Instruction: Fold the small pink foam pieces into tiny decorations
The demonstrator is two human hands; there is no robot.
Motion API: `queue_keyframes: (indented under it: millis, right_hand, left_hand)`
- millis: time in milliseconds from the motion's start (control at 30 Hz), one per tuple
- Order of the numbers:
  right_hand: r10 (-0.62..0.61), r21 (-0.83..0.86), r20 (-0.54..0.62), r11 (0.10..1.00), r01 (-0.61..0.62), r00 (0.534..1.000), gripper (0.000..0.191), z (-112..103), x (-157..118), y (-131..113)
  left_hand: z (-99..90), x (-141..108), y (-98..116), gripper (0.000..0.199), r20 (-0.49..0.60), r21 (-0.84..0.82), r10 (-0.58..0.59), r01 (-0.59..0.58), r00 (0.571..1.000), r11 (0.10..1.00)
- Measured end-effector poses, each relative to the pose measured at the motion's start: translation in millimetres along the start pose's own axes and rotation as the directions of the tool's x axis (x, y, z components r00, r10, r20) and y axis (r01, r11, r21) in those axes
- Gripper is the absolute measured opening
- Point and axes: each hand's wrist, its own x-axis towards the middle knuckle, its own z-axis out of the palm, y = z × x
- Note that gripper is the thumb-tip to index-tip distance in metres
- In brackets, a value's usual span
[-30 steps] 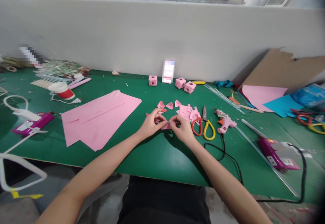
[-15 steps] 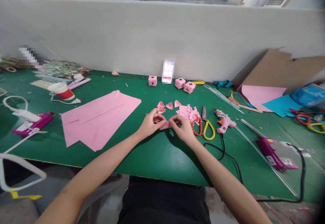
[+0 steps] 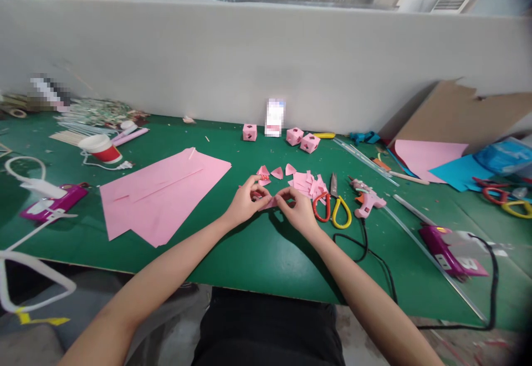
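Note:
Between my two hands is a small piece of pink paper [image 3: 266, 204], held just above the green table. My left hand [image 3: 247, 202] pinches its left end between thumb and fingers. At the right end, my right hand [image 3: 296, 207] pinches it too, so the fingers hide much of the piece. Just beyond the hands lie several small folded pink paper pieces [image 3: 277, 173]. A heap of pink paper strips [image 3: 307, 183] is beside my right hand, with scissors [image 3: 341, 211] with one red and one yellow handle close by.
Large pink sheets [image 3: 166, 200] cover the table's left part. Pink paper cubes [image 3: 250, 132] stand at the back by a blurred upright screen [image 3: 275, 118]. A pink glue gun [image 3: 368, 200] with a black cord and a purple power strip [image 3: 446, 252] lie right. A paper cup [image 3: 102, 149] stands left.
The pink paper between my fingers has tilted or bent slightly, and less of its face shows. My right hand has shifted a little; the other things stay put.

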Motion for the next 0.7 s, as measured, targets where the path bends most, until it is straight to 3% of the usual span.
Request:
queue_keyframes:
  millis: [200, 400, 700]
  right_hand:
    - [-0.055, 0.0, 0.018, 0.998, 0.055, 0.998, 0.017, -4.2, 1.8, 1.3]
    - [-0.03, 0.041, -0.021, 0.999, 0.031, 0.999, 0.018, -5.5, 3.1, 3.2]
    - [-0.057, 0.004, 0.027, 0.998, 0.057, 0.998, 0.015, -0.3, 0.3, 3.5]
  left_hand:
    - [1.2, 0.2, -0.7, 0.047, 0.003, 0.026, -0.014, 0.014, 1.0, 1.0]
    - [-0.1, 0.8, -2.5, 0.044, -0.021, 0.025, -0.009, 0.009, 1.0, 1.0]
    - [-1.9, 2.5, -3.3, 0.047, 0.015, -0.026, -0.014, 0.015, 1.0, 1.0]
